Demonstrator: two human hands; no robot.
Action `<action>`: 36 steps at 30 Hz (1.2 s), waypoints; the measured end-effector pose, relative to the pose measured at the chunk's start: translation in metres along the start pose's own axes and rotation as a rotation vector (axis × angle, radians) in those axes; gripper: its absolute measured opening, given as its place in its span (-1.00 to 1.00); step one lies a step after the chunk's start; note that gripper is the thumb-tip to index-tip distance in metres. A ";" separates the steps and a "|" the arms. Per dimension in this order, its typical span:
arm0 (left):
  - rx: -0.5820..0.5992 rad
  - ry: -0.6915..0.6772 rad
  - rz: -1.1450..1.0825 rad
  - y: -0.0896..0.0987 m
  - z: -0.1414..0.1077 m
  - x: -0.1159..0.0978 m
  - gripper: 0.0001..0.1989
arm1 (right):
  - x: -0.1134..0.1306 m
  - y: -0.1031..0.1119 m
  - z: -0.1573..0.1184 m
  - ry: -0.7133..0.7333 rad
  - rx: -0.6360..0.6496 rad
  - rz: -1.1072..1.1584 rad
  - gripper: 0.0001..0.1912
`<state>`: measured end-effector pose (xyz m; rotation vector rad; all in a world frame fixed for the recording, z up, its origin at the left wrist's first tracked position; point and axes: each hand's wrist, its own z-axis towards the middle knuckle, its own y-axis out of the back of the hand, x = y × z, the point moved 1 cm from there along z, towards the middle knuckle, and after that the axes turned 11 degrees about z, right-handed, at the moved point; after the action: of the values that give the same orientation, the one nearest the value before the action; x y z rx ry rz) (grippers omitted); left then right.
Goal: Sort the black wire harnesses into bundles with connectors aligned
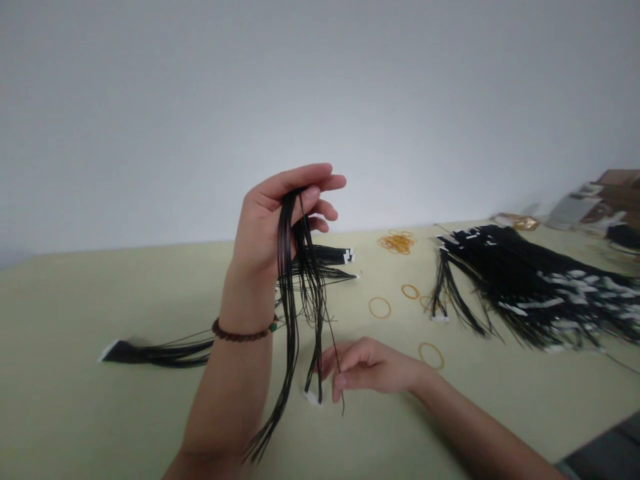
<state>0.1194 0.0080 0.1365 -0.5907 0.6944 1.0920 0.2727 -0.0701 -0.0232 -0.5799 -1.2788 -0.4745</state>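
Raised at the centre, my left hand (290, 207) grips a bundle of thin black wires (287, 287) between thumb and fingers. The bundle folds over the hand, and its strands hang down on both sides. A white connector (313, 398) ends one hanging group, while the longer group ends in loose tips. Lower and to the right, my right hand (370, 365) has its thumb and fingers closed on a single black wire, whose tail sticks out below the fingertips. The fingers partly cover the strands behind them.
Behind my left arm lie more black wire bundles (175, 353) with white ends. A large heap of black wires (500, 267) with white connectors covers the right of the pale table (125, 420). Yellow rubber bands (397, 242) lie piled at the back, several others scattered nearer. Boxes (617, 193) stand far right.
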 end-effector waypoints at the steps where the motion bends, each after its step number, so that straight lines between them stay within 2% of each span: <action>1: 0.007 -0.004 -0.007 0.001 0.000 0.000 -0.81 | -0.002 -0.002 0.001 -0.014 -0.001 0.041 -0.83; 5: 0.026 -0.033 -0.036 0.005 0.002 0.002 -0.81 | -0.008 -0.007 0.000 -0.056 -0.014 0.193 -0.83; 9: -0.035 -0.022 -0.041 0.007 0.003 0.003 -0.80 | -0.018 -0.015 0.001 -0.011 -0.062 0.428 -0.81; 15: -0.003 -0.003 -0.299 0.001 0.001 -0.003 -0.73 | -0.029 -0.029 0.009 0.001 -0.112 0.697 -0.78; 19: -0.024 0.009 -0.301 0.002 0.003 -0.003 -0.75 | -0.026 -0.029 0.010 0.077 -0.132 0.765 -0.78; 23: -0.060 -0.064 -0.167 0.002 0.008 0.004 -0.71 | -0.028 -0.030 0.008 0.085 -0.086 0.854 -0.76; 27: -0.074 -0.075 -0.175 -0.001 0.012 0.010 -0.72 | -0.033 -0.035 0.004 0.106 -0.052 0.931 -0.82; 31: -0.059 -0.071 -0.242 -0.004 0.012 0.011 -0.77 | -0.034 -0.040 0.002 -0.002 -0.039 0.985 -0.92; 36: -0.067 -0.106 -0.209 -0.002 0.012 0.011 -0.79 | -0.036 -0.038 -0.001 -0.110 0.089 0.895 -0.68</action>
<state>0.1274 0.0224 0.1357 -0.6425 0.4942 0.9471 0.2412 -0.0996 -0.0531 -1.0299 -1.0053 0.3597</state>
